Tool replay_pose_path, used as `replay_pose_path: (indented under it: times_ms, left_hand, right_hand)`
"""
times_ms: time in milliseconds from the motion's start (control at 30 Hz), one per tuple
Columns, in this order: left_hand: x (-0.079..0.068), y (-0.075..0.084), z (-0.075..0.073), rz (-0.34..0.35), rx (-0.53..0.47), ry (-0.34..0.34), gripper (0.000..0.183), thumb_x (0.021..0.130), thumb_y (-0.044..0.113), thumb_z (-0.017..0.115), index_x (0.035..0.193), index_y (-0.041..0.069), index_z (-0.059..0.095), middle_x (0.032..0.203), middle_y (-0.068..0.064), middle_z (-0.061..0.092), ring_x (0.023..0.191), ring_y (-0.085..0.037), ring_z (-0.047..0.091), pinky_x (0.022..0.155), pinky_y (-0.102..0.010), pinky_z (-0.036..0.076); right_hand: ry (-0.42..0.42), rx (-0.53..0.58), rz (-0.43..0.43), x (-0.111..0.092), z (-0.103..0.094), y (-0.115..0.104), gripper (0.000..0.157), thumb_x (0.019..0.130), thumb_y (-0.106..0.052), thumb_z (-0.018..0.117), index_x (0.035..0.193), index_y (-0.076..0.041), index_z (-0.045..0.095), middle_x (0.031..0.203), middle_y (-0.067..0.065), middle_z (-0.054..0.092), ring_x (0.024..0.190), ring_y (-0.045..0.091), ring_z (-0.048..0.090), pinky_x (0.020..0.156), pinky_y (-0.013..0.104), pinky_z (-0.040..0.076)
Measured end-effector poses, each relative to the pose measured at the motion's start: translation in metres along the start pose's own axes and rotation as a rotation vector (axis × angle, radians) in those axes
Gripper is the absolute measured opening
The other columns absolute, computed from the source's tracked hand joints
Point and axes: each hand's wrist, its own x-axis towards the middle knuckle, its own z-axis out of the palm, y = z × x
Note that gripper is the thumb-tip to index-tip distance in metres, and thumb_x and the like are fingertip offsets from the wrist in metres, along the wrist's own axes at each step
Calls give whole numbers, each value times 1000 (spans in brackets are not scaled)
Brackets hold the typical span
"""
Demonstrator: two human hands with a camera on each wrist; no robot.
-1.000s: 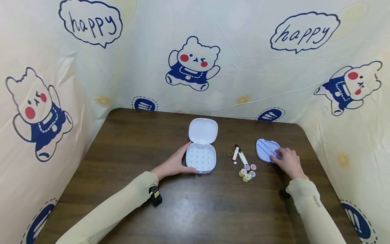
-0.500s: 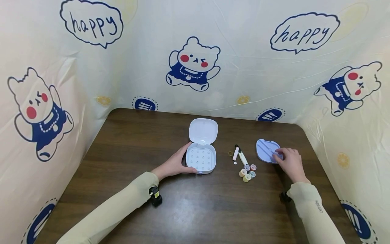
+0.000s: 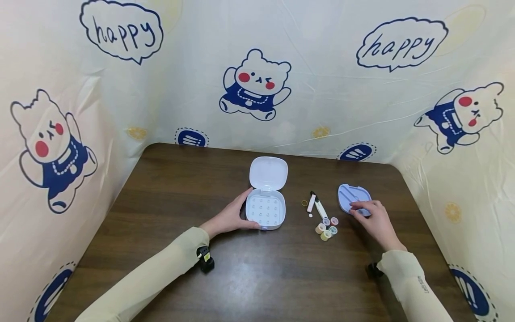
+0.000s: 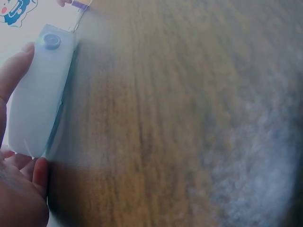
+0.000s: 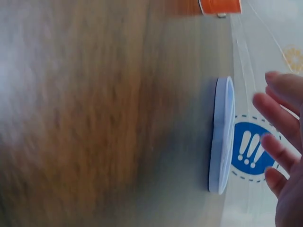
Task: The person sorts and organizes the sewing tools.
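"happy" ×2: navy-outlined cloud-shaped bubbles (image 3: pixel 121 31) on white printed fabric curtain (image 3: pixel 322 76), one beyond-left of left hand (image 3: pixel 228 219), one beyond right hand (image 3: pixel 377 220). "!!!": blue dash-edged badges (image 5: pixel 254 146), same curtain. Beige right sleeve (image 3: pixel 402 273) lettering: illegible.

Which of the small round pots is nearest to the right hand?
The reddish pot, at the group's upper right in the head view; the bluish and yellowish pots lie farther from the right hand.

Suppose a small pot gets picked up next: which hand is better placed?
Likely the right hand: it hovers over the blue tray, visibly holding nothing, and is nearer the small pots. The left hand grips the open case.
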Motion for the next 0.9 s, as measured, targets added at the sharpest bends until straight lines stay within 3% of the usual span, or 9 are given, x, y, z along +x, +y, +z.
replay_pose_path:
  times_ms: [133, 433, 900]
  left_hand:
    - [-1, 1, -1, -4, 1, -1, 125, 77, 45, 93, 168, 15, 14, 171, -13, 22, 157, -31, 24, 124, -53, 26]
    - [-2, 3, -1, 0, -6, 12, 122, 77, 43, 93, 168, 13, 17, 171, -14, 23, 156, -32, 24, 124, -54, 26]
    - [-2, 2, 0, -12, -12, 6, 123, 77, 45, 93, 168, 17, 14, 171, -11, 22, 157, -30, 24, 124, -53, 25]
  right_hand:
    - [-68, 29, 22, -4, 2, -7, 32, 99, -33, 74, 122, -12, 77, 118, 15, 64, 111, 32, 52, 91, 52, 47]
    - [-135, 24, -81, -9, 11, -10, 27, 94, -26, 80, 119, -16, 80, 112, 6, 68, 106, 24, 56, 87, 41, 49]
    - [-238, 30, -68, -11, 20, -16, 31, 94, -26, 80, 124, -17, 78, 117, 8, 65, 110, 28, 54, 89, 47, 48]
